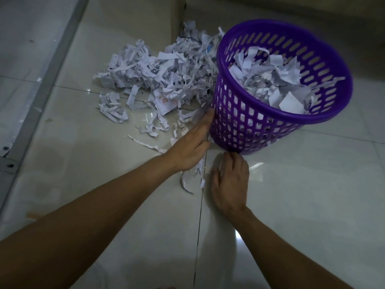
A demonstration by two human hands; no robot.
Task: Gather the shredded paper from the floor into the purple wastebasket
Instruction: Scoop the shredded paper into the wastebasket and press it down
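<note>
A purple wastebasket [245, 124] with slotted walls stands on the tiled floor, partly filled with paper shreds [268, 80]. A big heap of shredded paper [162, 76] lies on the floor to its left, with loose strips [150, 130] trailing toward me. My left hand [191, 144] lies flat, fingers stretched out, its fingertips touching the basket's left wall. My right hand [231, 180] rests palm down on the floor just in front of the basket's base, fingers slightly spread. A few strips [193, 180] lie between the two hands. Neither hand grips anything.
A grey metal rail [41, 97] runs diagonally along the left side of the floor. A beige wall or cabinet base [158, 15] stands behind the heap. Glossy white tiles [312, 195] stretch to the right and toward me.
</note>
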